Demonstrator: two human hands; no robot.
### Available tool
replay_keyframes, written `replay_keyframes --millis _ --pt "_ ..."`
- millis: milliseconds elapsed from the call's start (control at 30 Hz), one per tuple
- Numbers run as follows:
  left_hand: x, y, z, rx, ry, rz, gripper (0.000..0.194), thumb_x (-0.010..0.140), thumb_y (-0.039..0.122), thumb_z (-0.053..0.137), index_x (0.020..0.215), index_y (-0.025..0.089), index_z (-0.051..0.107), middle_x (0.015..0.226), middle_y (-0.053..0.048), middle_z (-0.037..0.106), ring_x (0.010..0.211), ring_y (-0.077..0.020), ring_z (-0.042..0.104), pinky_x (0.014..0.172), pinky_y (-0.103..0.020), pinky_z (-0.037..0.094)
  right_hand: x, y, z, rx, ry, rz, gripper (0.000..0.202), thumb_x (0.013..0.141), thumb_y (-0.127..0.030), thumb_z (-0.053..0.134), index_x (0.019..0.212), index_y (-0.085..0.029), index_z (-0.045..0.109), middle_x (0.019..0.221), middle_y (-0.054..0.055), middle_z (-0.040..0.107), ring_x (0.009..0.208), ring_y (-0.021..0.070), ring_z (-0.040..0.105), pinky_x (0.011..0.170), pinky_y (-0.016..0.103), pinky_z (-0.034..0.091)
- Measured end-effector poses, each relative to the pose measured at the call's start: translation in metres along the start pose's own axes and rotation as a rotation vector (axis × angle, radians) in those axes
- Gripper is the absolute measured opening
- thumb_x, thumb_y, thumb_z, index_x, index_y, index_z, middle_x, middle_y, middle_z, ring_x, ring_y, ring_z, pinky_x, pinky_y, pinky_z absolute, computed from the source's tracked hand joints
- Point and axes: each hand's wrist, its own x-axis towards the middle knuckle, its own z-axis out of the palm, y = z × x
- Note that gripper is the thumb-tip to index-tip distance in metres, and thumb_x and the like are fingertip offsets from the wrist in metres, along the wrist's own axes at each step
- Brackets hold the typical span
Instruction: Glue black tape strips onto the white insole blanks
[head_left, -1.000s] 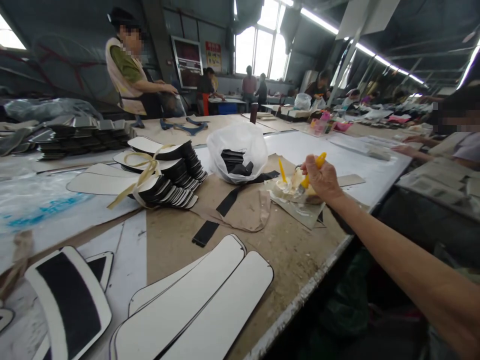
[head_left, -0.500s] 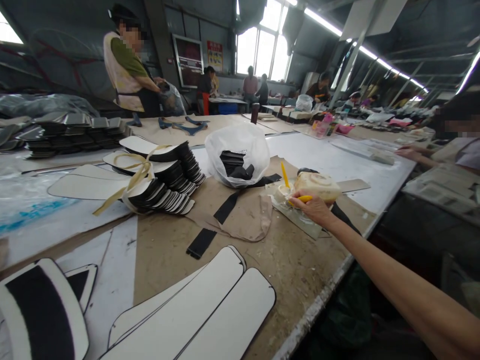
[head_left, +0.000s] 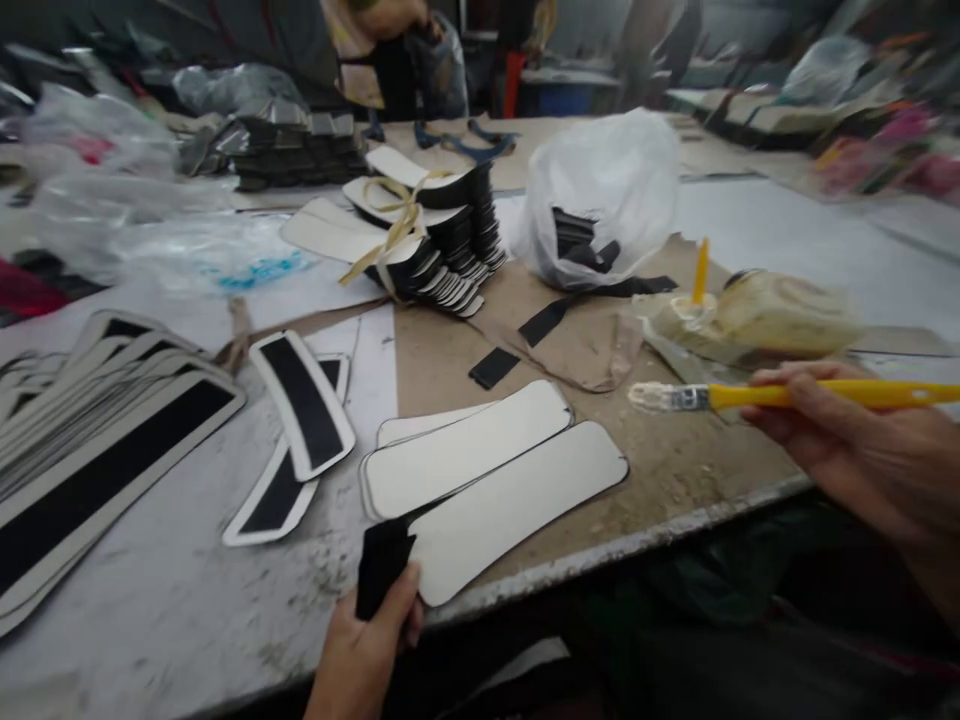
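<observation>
From my distant place, I see my right hand (head_left: 862,450) with its grip closed around the yellow handle of a brush (head_left: 739,396). The bristles, coated with something whitish, point to the left, near the white panels (head_left: 517,505) but apart from them. The grip of my left hand (head_left: 367,635) is narrow and holds black strips (head_left: 384,565) at the near edge of the table (head_left: 180,640), beside the left end of the nearest panel; whether a fingertip touches this panel, I cannot say. Behind the brush, a yellow stick (head_left: 700,272) stands near a yellowish container (head_left: 784,315). As for writing, the clear plastic (head_left: 165,250) at left carries blue print (head_left: 259,272), too blurred for reading.
</observation>
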Motion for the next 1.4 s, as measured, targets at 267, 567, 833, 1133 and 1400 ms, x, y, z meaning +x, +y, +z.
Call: replay_keyframes --millis 267,567,833,1133,1400 --pt "-0.008 -0.004 -0.009 -0.152 -0.139 0.048 0.036 0.076 0.046 0.059 0.056 0.017 0.053 0.051 0.001 0.052 0.051 -0.0117 0.046 0.054 -0.024 0.037 -0.125 0.028 0.116 0.099 -0.404 0.197 0.021 0.074 -0.040 0.067 0.078 -0.020 0.063 0.084 0.004 0.062 0.064 0.0139 0.061 0.062 0.027 0.056" --pt "-0.003 -0.014 -0.016 -0.163 -0.202 0.077 0.037 0.079 0.048 0.055 0.058 0.017 0.054 0.050 0.000 0.055 0.049 -0.0124 0.048 0.051 -0.025 0.037 -0.138 0.056 0.137 -0.182 -0.317 0.035 0.023 0.076 -0.041 0.064 0.083 -0.019 0.060 0.079 0.004 0.063 0.070 0.0186 0.065 0.064 0.031 0.054" --pt "0.002 -0.021 -0.017 -0.137 -0.217 0.078 0.040 0.076 0.052 0.057 0.059 0.016 0.057 0.050 -0.001 0.057 0.048 -0.0131 0.049 0.049 -0.026 0.038 -0.118 0.052 0.095 -0.661 -0.135 -0.435 0.014 0.084 -0.034 0.054 0.083 -0.021 0.059 0.083 0.006 0.061 0.081 0.0218 0.060 0.078 0.038 0.047" --pt "0.002 -0.018 -0.018 -0.104 -0.209 0.093 0.042 0.073 0.053 0.058 0.054 0.016 0.057 0.048 -0.002 0.057 0.047 -0.0145 0.050 0.050 -0.027 0.038 -0.134 0.029 0.092 -0.630 -0.142 -0.640 0.007 0.082 -0.021 0.057 0.088 -0.025 0.060 0.088 0.006 0.061 0.088 0.0224 0.059 0.083 0.039 0.047" --pt "-0.001 -0.015 -0.021 -0.054 -0.178 0.121 0.042 0.071 0.056 0.058 0.054 0.018 0.055 0.046 -0.002 0.057 0.044 -0.0151 0.049 0.048 -0.028 0.039 -0.166 0.042 0.127 -0.408 -0.387 -0.386 0.007 0.085 -0.025 0.054 0.083 -0.022 0.060 0.082 0.004 0.063 0.078 0.0186 0.061 0.071 0.031 0.052"
